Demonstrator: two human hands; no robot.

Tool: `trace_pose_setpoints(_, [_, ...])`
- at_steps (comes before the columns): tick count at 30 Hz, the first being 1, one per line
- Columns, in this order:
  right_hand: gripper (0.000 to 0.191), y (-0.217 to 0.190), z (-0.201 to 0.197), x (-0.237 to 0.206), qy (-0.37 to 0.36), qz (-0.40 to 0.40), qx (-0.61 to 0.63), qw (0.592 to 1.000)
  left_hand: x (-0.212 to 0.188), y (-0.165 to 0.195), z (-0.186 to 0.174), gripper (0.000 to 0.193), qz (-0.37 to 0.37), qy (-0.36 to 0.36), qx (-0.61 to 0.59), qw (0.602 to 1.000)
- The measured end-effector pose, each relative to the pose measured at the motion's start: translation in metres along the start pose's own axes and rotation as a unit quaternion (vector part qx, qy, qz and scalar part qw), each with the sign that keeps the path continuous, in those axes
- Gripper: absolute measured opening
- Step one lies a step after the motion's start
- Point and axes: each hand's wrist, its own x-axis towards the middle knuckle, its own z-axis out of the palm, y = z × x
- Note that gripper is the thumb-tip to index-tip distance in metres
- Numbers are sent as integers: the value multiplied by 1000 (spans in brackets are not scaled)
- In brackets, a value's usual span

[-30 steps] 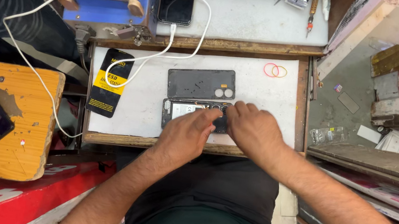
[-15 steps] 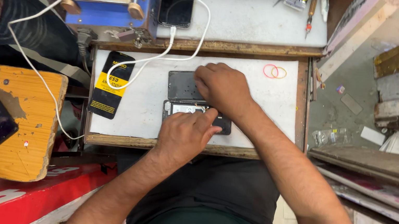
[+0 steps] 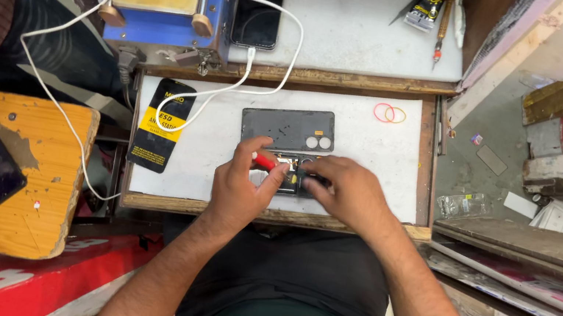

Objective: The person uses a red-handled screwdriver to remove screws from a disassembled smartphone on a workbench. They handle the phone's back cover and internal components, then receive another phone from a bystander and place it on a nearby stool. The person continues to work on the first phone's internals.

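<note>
now opened phone point(image 3: 292, 174) under both hands, seemingly touching.

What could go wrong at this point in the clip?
The red-handled tool in the left hand sits over the opened phone; a slip might scratch its insides. The detached back cover lies right behind the hands and could get knocked. The white cable trails across the mat.

Soft, even light is falling from overhead across the white counter point(image 3: 381, 188), leaving only faint shadows under the left hand point(image 3: 241, 188) and right hand point(image 3: 345, 190). Mild glare is showing on the dark phone screen point(image 3: 259, 6). Focus is holding sharp centrally, while wide-angle distortion is bending the frame's edges.
</note>
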Motion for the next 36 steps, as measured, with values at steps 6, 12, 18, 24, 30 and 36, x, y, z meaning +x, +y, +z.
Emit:
trace_pose_setpoints(6, [13,2,27,24,23,-24,-10,999,5,-11,-5,51,-7,79,8,997])
trace_pose_setpoints(12, [22,10,35,63,4,-59,-17,998,8,-16,-12,48,-45,85,-38,995])
trace_pose_setpoints(18, [18,31,8,37,81,18,55,995,-7,-9,22,55,68,-50,-37,996])
trace_pose_setpoints(24, [15,44,3,-29,112,136,87,981,-10,-8,43,58,87,-99,0,991])
trace_pose_setpoints(30, [16,51,5,-48,120,104,85,984,-7,-4,46,55,97,-114,15,989])
trace_pose_setpoints(36, [26,49,7,-40,84,14,-16,996,1,18,34,54,205,-157,6,966])
